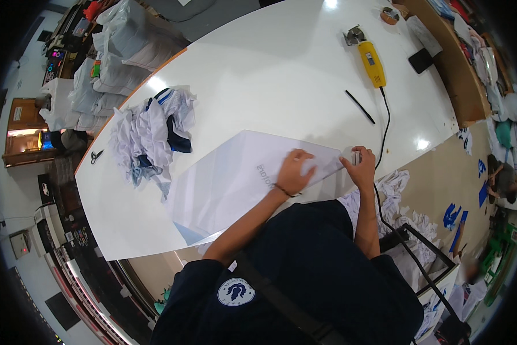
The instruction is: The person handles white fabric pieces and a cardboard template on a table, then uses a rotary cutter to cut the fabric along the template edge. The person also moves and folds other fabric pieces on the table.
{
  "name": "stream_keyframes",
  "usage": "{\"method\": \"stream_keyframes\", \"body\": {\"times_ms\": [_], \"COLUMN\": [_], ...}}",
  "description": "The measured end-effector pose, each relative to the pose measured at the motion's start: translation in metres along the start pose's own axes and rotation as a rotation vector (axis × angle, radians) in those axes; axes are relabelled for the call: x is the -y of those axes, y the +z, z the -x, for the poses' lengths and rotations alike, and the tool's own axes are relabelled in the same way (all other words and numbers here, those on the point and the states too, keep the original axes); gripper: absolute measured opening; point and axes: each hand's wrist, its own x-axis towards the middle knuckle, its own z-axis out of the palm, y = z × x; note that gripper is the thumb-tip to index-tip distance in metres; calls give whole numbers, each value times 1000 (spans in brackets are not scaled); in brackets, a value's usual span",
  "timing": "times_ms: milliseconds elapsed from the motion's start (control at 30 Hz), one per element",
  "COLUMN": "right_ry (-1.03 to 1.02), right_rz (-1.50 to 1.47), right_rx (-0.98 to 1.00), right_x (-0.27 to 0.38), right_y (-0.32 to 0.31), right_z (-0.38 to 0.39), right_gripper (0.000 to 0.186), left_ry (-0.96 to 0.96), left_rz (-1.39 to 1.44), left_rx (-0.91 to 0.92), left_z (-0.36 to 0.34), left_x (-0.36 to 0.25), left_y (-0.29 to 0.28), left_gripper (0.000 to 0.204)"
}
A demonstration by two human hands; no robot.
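A large white sheet of thin material, perhaps fabric [221, 178], lies on the white table in front of me, with grey lettering and a pale blue corner at its near left. My left hand [296, 172] rests on the sheet's right half, fingers apart and slightly blurred. At the sheet's right corner, my right hand [361, 168] has its thumb and fingers curled together around a small pale object too small to name. Left of the sheet lies a heap of white and navy cloth pieces [155, 135].
A yellow electric rotary cutter [372, 63] lies far right, its black cord running down past my right hand. Nearby are a black pen [360, 107], a dark phone [420, 60] and a tape roll [389, 15]. Scissors [97, 156] sit by the left edge. Stuffed bags [117, 63] stand beyond.
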Motion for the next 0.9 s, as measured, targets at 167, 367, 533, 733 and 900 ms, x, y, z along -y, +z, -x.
{"method": "stream_keyframes", "body": {"times_ms": [167, 367, 533, 733, 900], "right_ry": [-37, -35, -15, -90, -133], "right_rz": [31, 25, -16, 96, 133], "right_rx": [34, 67, 84, 30, 71], "right_x": [-6, -12, -17, -1, -12], "right_y": [1, 1, 1, 0, 1], "right_z": [1, -2, -5, 3, -3], "right_gripper": [52, 50, 49, 52, 54], "left_ry": [-314, -415, -275, -280, -587], "left_rz": [-472, -552, -378, -409, -678], "left_rx": [-335, -252, -203, -473, -630], "left_z": [28, 11, -1, 70, 168], "left_x": [59, 68, 66, 98, 148], "left_y": [-64, -71, -71, -110, -179], "left_gripper": [25, 33, 34, 33, 34]}}
